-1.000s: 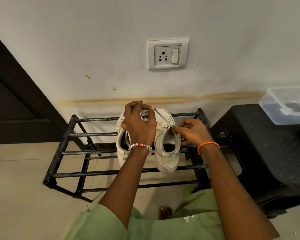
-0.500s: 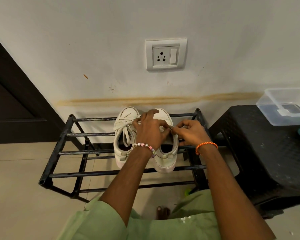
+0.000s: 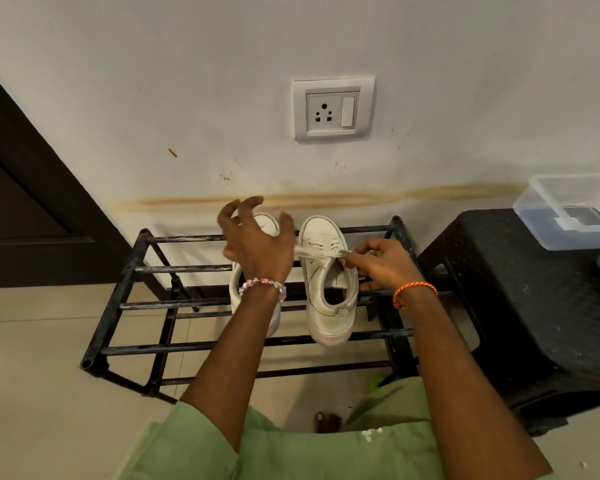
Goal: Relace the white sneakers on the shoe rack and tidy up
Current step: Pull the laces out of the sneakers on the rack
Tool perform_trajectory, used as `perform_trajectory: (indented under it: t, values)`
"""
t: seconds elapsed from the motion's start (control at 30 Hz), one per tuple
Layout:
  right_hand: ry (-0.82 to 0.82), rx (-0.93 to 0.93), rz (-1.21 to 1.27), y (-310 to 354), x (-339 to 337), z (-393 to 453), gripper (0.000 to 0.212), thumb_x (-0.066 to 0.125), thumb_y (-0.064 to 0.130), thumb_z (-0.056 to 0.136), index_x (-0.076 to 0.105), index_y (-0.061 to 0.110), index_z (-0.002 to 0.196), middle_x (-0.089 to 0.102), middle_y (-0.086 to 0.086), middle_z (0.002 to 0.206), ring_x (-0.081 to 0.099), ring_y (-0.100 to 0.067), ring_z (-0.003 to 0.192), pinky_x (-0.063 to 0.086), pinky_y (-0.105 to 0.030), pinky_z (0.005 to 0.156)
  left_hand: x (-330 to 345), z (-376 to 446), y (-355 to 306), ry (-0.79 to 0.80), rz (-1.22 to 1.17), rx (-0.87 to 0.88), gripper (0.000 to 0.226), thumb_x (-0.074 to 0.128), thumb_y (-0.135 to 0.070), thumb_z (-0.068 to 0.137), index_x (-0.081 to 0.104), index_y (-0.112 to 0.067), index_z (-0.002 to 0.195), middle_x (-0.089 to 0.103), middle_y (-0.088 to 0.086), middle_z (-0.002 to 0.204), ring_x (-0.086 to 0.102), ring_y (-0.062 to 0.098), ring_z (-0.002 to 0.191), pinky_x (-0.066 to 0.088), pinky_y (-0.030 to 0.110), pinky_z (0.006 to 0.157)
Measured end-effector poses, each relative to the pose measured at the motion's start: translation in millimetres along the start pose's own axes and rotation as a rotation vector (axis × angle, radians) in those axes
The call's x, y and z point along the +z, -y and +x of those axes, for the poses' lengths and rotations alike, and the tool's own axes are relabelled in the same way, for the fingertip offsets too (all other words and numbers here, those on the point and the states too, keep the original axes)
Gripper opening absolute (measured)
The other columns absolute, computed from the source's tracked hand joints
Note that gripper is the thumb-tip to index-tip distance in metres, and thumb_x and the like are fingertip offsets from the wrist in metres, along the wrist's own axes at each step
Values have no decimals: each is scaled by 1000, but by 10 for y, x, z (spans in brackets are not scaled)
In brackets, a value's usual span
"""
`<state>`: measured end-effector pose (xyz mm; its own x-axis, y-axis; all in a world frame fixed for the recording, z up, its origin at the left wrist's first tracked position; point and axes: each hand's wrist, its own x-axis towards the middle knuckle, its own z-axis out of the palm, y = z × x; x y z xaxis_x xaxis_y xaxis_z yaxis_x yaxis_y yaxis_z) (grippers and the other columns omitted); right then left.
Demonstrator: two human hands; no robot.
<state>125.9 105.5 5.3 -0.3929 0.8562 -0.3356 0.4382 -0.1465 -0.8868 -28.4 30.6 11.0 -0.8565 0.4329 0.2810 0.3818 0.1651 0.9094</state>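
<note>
Head view is centred on two white sneakers set side by side, toes to the wall, on the top bars of a black shoe rack [image 3: 125, 303]. The right sneaker [image 3: 329, 292] is being laced: a lace [image 3: 312, 251] is drawn taut across its eyelets, apparently so it can be tensioned. Its right end is pinched by the right hand [image 3: 378, 268], fingers curled, just beside the shoe's collar — a grip that seems meant to anchor the shoe. The left hand [image 3: 257, 244] is raised over the left sneaker [image 3: 269, 225], fingers spread and loosely bent; whether the lace's other end is caught in it cannot be told. A wall socket [image 3: 333, 109] is seen above, a black stool [image 3: 520, 306] bearing a clear plastic box [image 3: 568, 209] to the right.
</note>
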Motion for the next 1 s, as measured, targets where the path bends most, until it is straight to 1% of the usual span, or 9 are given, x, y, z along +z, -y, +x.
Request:
perform_trajectory:
  t: [0.07,0.13,0.27,0.47,0.67,0.77,0.87,0.93,1.0]
  values:
    - [-1,-6,-15,6,4,-8,13,72,15,80,63,8,87,69,-10,92,69,-22,81,60,-34,64,8,-61,5,246,172,173,46,70,-31,77,59,-28,121,37,1,136,35,17,127,22,39,99]
    - [-3,-12,-22,8,9,-10,14,71,16,81,63,7,88,68,-11,92,69,-23,82,59,-33,64,49,-152,-10,428,331,324,35,71,-34,77,67,-31,112,36,-1,141,25,17,133,19,40,101]
    - [-7,-13,-34,20,5,-19,10,69,16,83,62,9,87,65,-12,91,68,-24,83,59,-31,62,188,-290,19,555,488,430,20,67,-32,79,72,-28,97,35,-1,144,23,19,135,14,40,101]
    - [8,-6,-19,14,-3,-29,11,68,14,84,62,6,89,64,-12,91,67,-22,81,57,-26,56,252,-283,1,492,489,459,11,66,-24,79,72,-18,86,38,-2,142,32,21,131,17,36,91]
    - [16,2,0,16,-10,-27,16,71,13,81,63,3,91,66,-10,87,68,-20,78,58,-29,59,143,-162,-21,183,265,384,14,64,-7,73,65,-18,81,45,-1,131,44,15,118,15,30,84]
    - [12,0,-3,13,-11,-33,18,71,16,82,62,4,92,66,-8,86,68,-20,79,58,-30,60,48,-62,-55,-12,136,239,18,53,-6,74,60,-15,87,49,1,120,45,5,110,20,31,81]
    - [15,1,0,8,-6,-32,17,71,15,81,62,5,91,66,-9,87,68,-20,79,59,-31,61,-41,59,-15,-167,96,97,17,51,-13,82,57,-11,97,49,6,121,50,18,113,30,40,87]
    - [16,-5,-2,2,-5,-28,17,72,14,80,62,6,90,66,-8,85,68,-20,79,59,-31,61,-75,60,20,-157,133,1,33,60,-20,85,51,-7,114,40,11,133,48,25,118,29,46,96]
    - [-4,-44,-22,-9,8,-23,16,73,14,79,62,9,90,65,-8,86,68,-21,81,60,-35,64,-97,17,33,-67,180,5,56,68,-25,80,42,-6,126,35,12,137,44,27,121,29,47,100]
